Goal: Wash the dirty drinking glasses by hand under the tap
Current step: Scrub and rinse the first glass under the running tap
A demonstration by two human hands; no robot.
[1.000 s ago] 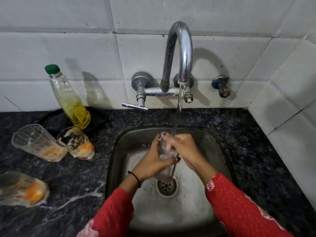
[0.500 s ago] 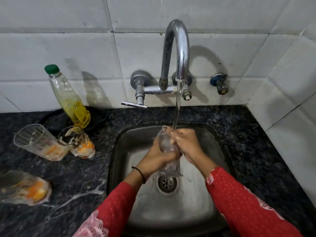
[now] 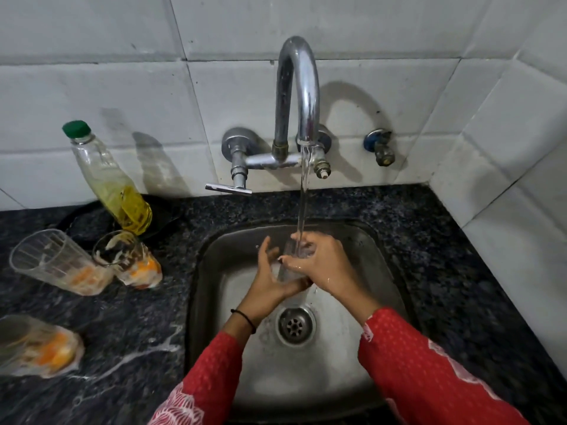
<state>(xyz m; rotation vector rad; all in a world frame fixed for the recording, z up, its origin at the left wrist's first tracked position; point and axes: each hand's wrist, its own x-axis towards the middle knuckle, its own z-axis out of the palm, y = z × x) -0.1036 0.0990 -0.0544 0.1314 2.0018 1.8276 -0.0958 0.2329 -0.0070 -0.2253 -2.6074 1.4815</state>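
A clear drinking glass (image 3: 287, 265) is upright over the steel sink (image 3: 380, 259), under the running stream from the chrome tap (image 3: 299, 87). My right hand (image 3: 322, 263) grips it from the right, fingers around its upper part. My left hand (image 3: 270, 277) lies against its left side and base with the fingers spread. Three dirty glasses with orange and white residue stand on the dark counter to the left: one at the back left (image 3: 58, 262), one beside it (image 3: 129, 259), one near the front edge (image 3: 36, 346).
A bottle of yellow liquid with a green cap (image 3: 113, 182) leans by the wall behind the dirty glasses. White spills streak the black granite counter (image 3: 132, 357). The tap lever (image 3: 228, 188) and a small wall valve (image 3: 380, 147) stick out above the sink. A tiled wall closes the right side.
The glass has turned from tilted to more upright under the stream. My left hand's fingers have opened out along its side, and my right hand has shifted around its top.
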